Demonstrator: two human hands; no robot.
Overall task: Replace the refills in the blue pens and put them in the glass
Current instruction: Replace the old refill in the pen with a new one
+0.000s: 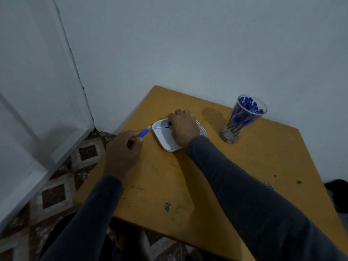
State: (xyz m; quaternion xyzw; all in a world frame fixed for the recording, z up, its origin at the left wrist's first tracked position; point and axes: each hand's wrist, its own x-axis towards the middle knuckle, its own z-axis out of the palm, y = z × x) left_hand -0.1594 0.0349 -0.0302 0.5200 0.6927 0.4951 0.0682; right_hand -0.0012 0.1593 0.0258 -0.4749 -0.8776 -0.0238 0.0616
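Two hands busy, left hand (pixel 122 147) gripping blue pen (pixel 144 132), right hand (pixel 183 127) pinching refill (pixel 167 127) over white tray (pixel 162 136)

A tray (pixel 201 129) lay on the table (pixel 235 176), with the right hand (pixel 183 127) over it and a refill (pixel 161 127) in it. The left hand (pixel 123 151) sat left of the tray, holding a pen (pixel 144 132). Right of the tray stood a glass (pixel 243 119) with pens (pixel 244 110) in it.
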